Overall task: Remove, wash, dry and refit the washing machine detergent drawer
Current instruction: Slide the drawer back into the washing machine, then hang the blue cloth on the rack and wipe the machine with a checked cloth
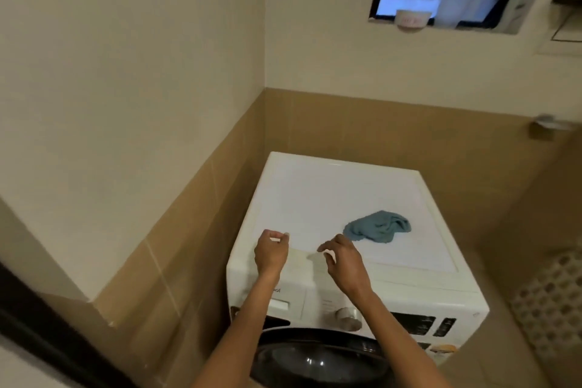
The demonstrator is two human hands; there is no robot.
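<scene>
Only "ool" legible, washing machine [315, 198] front, blurred

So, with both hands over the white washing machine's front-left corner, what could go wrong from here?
The pale blurred piece between the left hand and right hand lies near the front edge of the white washing machine; a nudge might knock it off. The right forearm passes beside the round pale dial and could turn it. The crumpled blue cloth might get swept off.
</scene>
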